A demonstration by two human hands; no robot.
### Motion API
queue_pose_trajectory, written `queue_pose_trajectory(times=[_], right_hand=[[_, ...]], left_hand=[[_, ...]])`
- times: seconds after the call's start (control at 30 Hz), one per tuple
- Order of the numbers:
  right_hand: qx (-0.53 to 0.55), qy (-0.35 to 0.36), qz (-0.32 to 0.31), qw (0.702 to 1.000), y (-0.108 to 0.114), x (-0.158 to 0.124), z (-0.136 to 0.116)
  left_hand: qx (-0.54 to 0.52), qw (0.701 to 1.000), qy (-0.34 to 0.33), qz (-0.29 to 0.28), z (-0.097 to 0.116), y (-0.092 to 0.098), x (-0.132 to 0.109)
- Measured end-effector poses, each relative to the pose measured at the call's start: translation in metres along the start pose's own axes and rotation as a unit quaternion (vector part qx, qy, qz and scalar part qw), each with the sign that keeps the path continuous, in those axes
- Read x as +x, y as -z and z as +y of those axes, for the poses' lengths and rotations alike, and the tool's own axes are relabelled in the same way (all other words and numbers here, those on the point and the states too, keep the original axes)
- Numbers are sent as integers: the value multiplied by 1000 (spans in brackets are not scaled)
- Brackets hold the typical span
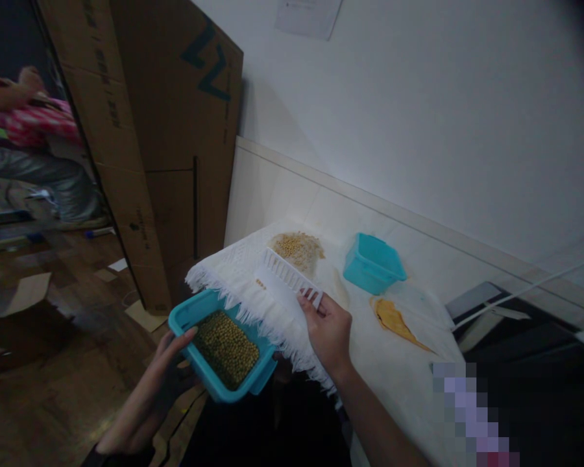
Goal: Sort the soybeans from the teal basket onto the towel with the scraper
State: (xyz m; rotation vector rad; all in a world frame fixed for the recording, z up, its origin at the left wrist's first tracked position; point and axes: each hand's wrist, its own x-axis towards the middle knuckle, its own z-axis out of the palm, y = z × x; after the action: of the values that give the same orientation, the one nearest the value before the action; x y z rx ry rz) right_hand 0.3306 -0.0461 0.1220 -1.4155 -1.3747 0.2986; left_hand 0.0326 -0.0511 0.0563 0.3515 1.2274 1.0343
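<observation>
My left hand is closed on the rim of a teal plastic container, held tilted beside the table's front edge. Yellow-green beans fill its lower part. In the fingers of my right hand is the end of a white slotted plastic piece, held low over the white fringed cloth. A few beans lie just in front of its slots. Behind it, a heap of pale beans rests on the table, seemingly on or in clear plastic.
A second teal container stands near the wall. Closer in lies a flat yellow-orange piece. A tall cardboard box rises at the left, with a seated person beyond it. Dark items lie at the right.
</observation>
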Motion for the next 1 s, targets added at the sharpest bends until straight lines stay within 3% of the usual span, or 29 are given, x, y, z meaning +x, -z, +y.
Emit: queue_pose_trajectory(times=[0.27,0.5,0.73,1.0], right_hand=[[-12,34,-9,999,0,-13,-21],[67,-11,-94,993,0,-15,-28],[53,-43,90,994,-6,6,-6],[8,-55,71,996,-13,24,0]], left_hand=[[3,999,-42,-28,-5,10,6],[-10,999,-24,-20,0,4,1],[0,999,-31,-20,-4,7,7],[-2,999,-19,-47,-2,15,15]])
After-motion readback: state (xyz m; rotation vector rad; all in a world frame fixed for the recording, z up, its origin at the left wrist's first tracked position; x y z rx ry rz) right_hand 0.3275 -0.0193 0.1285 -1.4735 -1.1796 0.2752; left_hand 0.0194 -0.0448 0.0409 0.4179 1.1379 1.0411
